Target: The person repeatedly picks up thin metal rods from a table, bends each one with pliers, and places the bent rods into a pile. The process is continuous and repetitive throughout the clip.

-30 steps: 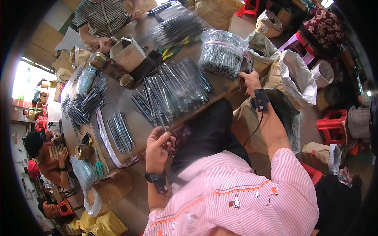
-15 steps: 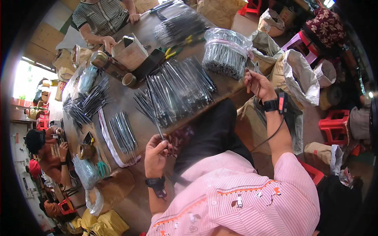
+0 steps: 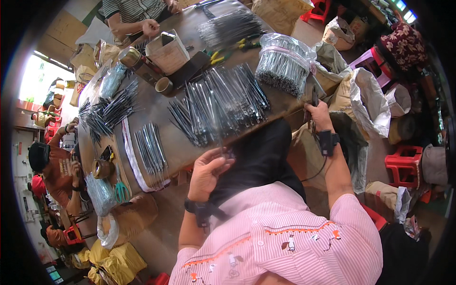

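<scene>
Person at a workbench, seen from above. The left hand (image 3: 209,172) is just off the table's near edge, directly below the broad fan of dark metallic strips (image 3: 223,102); its thumb and fingers are bent to a narrow gap, and blur prevents telling whether a strip is held. The right hand (image 3: 318,115) is at the table's right corner, fingers bent against a dark slender tool (image 3: 314,96); whether they grip it cannot be told. The plastic-wrapped bundle (image 3: 282,66) stands just beyond that hand, right of the fan.

The table (image 3: 159,109) is brown and smooth, its outline bowed by the lens. Open sacks (image 3: 363,102) flank it at right; a co-worker in a striped top (image 3: 137,16) is at the far side, another in an orange-brown shirt (image 3: 61,178) at left.

Counts on the table: loose strip groups, four (the fan, a small row (image 3: 151,149), a jumbled pile (image 3: 111,111), a far pile (image 3: 232,28)); wrapped bundle, one; carton (image 3: 168,54), one; cup (image 3: 164,86), one; turquoise-handled scissors (image 3: 122,191), one pair.
</scene>
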{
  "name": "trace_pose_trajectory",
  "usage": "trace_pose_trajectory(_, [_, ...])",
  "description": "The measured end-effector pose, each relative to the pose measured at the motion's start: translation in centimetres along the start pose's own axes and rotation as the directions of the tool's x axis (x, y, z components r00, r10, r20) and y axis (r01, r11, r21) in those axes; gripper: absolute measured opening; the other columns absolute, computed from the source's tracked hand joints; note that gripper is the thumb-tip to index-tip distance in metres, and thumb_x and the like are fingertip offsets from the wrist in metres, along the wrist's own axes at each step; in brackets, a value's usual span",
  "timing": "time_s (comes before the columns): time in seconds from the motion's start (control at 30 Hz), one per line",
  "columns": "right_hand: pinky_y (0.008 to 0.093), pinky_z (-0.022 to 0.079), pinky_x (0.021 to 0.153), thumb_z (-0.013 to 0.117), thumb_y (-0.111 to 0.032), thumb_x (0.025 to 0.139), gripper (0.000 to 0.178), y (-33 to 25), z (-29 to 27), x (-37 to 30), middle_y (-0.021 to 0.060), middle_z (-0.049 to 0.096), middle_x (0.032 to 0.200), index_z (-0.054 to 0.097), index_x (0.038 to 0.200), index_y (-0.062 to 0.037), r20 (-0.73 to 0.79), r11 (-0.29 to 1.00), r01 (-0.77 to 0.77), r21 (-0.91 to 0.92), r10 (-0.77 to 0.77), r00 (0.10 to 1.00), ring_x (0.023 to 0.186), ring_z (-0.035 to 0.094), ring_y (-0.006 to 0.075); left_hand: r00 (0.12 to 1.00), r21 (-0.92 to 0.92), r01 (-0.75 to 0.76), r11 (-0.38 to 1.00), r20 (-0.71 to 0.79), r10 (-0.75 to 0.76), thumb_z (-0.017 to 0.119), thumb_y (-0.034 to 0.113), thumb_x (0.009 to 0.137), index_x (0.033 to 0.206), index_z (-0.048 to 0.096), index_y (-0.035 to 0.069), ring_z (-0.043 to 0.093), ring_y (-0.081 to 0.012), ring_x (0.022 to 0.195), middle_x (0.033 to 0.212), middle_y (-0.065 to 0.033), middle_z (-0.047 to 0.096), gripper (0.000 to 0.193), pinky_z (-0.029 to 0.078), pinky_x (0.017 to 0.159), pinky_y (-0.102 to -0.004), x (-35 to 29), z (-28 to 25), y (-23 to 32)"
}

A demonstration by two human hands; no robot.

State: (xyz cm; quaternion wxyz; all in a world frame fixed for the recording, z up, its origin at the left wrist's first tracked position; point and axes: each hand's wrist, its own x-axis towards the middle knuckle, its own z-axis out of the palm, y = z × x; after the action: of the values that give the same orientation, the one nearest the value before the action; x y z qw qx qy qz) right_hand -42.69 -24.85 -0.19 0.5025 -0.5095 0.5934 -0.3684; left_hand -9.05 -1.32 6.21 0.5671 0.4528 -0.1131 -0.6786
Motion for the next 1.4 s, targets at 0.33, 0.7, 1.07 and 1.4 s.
trace_pose_trajectory(0.33, [0.0335,0.055,0.061,0.064,-0.008,0.086,0.014,-6.8,0.0,-6.3,0.0098,0.064,0.077,0.057,0.096,-0.0026,0.370,0.682,-0.304,0.665,0.052,0.928,0.066,0.064,0.0209,1.000,0.035,-0.007,0.999,0.022,0.007,0.063,-0.002,0.082,0.105,0.060,-0.003,0.067,-0.0273,0.090,0.097,-0.0113,0.065,0.023,0.055,0.079,-0.0315,0.0,0.7,-0.9])
trace_pose_trajectory(0.7, [0.0282,0.054,0.056,0.064,-0.005,0.087,0.017,-8.0,10.2,-14.1,0.0128,0.067,0.084,0.054,0.100,-0.0033,0.381,0.826,-0.117,0.551,-0.124,0.916,0.069,0.066,0.0173,0.989,0.155,-0.085,0.984,0.132,0.065,0.062,-0.002,0.084,0.102,0.054,-0.005,0.068,-0.0230,0.085,0.093,-0.0127,0.061,0.021,0.056,0.076,-0.0293,0.5,4.2,-1.1])
trace_pose_trajectory(1.07, [0.0238,0.051,0.048,0.063,-0.001,0.088,0.011,-8.4,10.7,-15.5,0.0118,0.068,0.085,0.056,0.096,-0.0006,0.259,0.866,0.100,0.490,-0.254,0.932,0.072,0.067,0.0140,0.975,0.109,-0.182,0.977,0.150,0.165,0.068,-0.006,0.078,0.091,0.061,-0.001,0.068,-0.0187,0.077,0.086,-0.0084,0.066,0.015,0.057,0.073,-0.0304,0.9,4.1,-1.3])
trace_pose_trajectory(1.4, [0.0242,0.051,0.051,0.066,-0.002,0.086,0.018,-8.0,13.7,-16.2,0.0077,0.066,0.080,0.057,0.101,0.0003,0.318,0.903,0.088,0.422,-0.238,0.918,0.068,0.065,0.0122,0.977,0.245,-0.204,0.948,0.114,0.180,0.068,-0.003,0.082,0.095,0.060,-0.004,0.068,-0.0178,0.078,0.088,-0.0114,0.067,0.015,0.056,0.071,-0.0272,0.4,3.6,-0.7])
